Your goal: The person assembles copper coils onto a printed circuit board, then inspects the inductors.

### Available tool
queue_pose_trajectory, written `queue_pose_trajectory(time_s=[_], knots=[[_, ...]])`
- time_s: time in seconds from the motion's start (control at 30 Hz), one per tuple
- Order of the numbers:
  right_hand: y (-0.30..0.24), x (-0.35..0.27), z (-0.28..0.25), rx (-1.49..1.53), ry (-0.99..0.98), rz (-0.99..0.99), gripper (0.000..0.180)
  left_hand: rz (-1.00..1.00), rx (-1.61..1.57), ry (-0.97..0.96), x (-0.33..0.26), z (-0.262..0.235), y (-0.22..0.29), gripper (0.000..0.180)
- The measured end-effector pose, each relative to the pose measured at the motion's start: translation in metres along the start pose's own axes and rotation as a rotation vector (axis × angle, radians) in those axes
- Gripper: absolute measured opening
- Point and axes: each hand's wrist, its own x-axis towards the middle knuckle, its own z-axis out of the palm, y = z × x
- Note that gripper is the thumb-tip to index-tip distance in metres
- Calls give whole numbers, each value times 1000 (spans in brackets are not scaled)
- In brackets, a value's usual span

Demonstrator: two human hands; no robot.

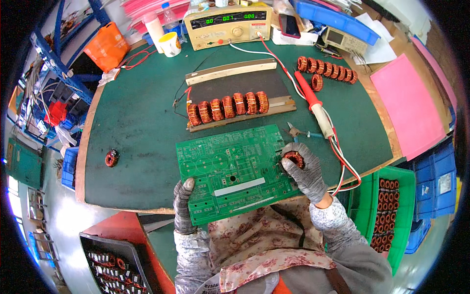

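green circuit board (234, 172), bare of parts, held tilted over the near edge of the dark green bench mat (137, 127); left hand (183, 206), in a grey knit glove, grips the board's lower left corner, fingers curled round its edge; right hand (304, 171), gloved alike, rests at the board's right edge and pinches a copper-wound toroid coil (294, 159) between thumb and fingers, the coil lying just at the board's margin; behind the board, a wooden jig (235, 90) with a dark plate carries a row of six like coils (228, 106) standing on edge, side by side; to its right, a red-and-cream test probe (316, 105) lies on the mat with red and white leads trailing toward the person; small cutters (295, 132) lie between probe and board; a further row of coils (325, 69) sits at the far right of the mat, and a single coil (112, 158) lies apart at the left edge; at the far edge, a beige bench meter (227, 27) with green digits; green crate (389, 215) of coils stands at the person's right, below the bench; pink sheet (409, 105) lies on the bench's right end.
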Motion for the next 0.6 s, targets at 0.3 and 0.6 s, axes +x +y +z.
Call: queue_pose_trajectory(time_s=[0.3,0.6], knots=[[-6,3,-8,-35,-39,80,27,-2,-9,-6,0,-3,-1,43],[-20,4,7,-451,-195,-204,49,28,-55,26,2,1,-3,47]])
